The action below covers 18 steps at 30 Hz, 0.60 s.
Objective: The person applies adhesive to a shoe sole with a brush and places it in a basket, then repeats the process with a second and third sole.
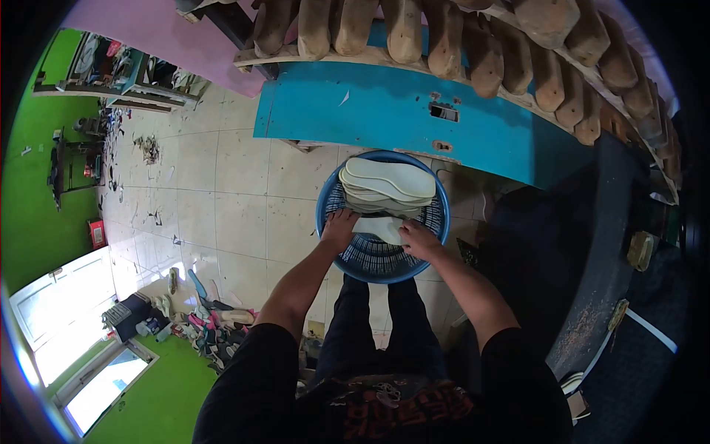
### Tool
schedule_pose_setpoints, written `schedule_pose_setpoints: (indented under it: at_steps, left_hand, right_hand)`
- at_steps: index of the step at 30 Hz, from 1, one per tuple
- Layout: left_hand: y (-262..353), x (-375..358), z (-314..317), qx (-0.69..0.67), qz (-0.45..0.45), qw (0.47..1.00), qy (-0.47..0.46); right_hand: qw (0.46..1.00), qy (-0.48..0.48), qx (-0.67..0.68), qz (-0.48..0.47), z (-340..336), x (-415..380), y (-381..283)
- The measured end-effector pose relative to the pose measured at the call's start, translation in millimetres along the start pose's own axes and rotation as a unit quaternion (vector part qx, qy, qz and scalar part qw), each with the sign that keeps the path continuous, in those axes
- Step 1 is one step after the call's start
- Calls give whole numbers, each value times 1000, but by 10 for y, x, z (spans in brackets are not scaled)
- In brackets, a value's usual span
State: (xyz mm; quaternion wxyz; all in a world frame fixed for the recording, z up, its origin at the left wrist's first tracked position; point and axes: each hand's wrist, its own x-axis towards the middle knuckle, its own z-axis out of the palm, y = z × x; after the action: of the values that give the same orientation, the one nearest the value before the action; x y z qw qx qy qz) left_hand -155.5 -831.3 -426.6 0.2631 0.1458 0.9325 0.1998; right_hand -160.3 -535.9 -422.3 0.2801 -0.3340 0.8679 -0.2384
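Below me a round blue plastic basket (323, 194) with slatted sides stands on the floor. Inside it, at the far side, lies a stack of pale cream shoe insoles (390, 177). A single white shoe insole (379, 228) lies crosswise nearer to me, between my hands. At its left end, my left hand (340, 229) has its fingers closed over the edge. My right hand (419, 240) grips the other end, thumb and fingers pressed together. The undersides of both hands are hidden from above.
Ahead is a turquoise board (340, 103), with rows of wooden shoe lasts (403, 33) on racks above it. A heap of shoes and scraps (218, 325) lies at lower left on the tiled floor (237, 192). A dark, worn-edged bench (592, 296) stands at right.
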Motion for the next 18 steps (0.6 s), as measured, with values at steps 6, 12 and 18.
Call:
schedule_pose_setpoints:
  at_steps: [6,12,18]
  left_hand:
    - [40,143,336,40,-47,998,22]
    - [274,36,263,20,-38,997,-60]
    - [391,-39,528,63,-44,996,-42]
  right_hand:
    - [991,52,-75,96,358,96,17]
    - [986,17,-94,135,284,98,-288]
    - [975,2,-109,193,507,139,-376]
